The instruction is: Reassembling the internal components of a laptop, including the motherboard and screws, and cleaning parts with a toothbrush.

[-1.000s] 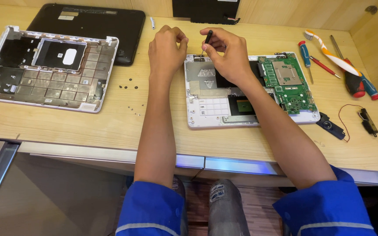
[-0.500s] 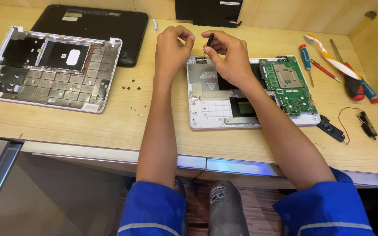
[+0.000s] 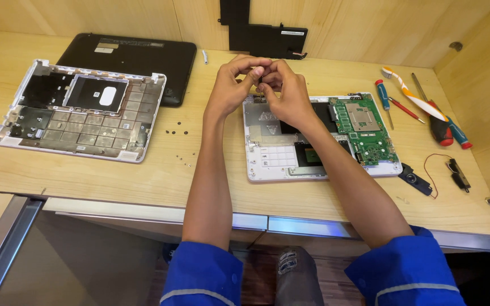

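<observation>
My left hand [image 3: 232, 86] and my right hand [image 3: 288, 95] are raised together over the far left corner of an opened white laptop base [image 3: 273, 156]. The fingertips of both hands meet and pinch a small part [image 3: 260, 72], too small to identify. The laptop base lies flat on the wooden table [image 3: 211, 181], with a green circuit board [image 3: 365, 126] on its right side and a dark opening in the middle. Both forearms reach from blue sleeves at the bottom of the view.
A second white laptop frame [image 3: 80, 113] lies at the left, with a black cover [image 3: 134, 56] behind it. Several loose screws [image 3: 177, 131] dot the table between the frames. Screwdrivers [image 3: 433, 119] and small speakers with a red wire [image 3: 421, 182] lie at the right. A black part [image 3: 265, 35] leans on the back wall.
Both hands have come closer together, and their fingertips now touch around the small part. The view has shifted slightly downward.
</observation>
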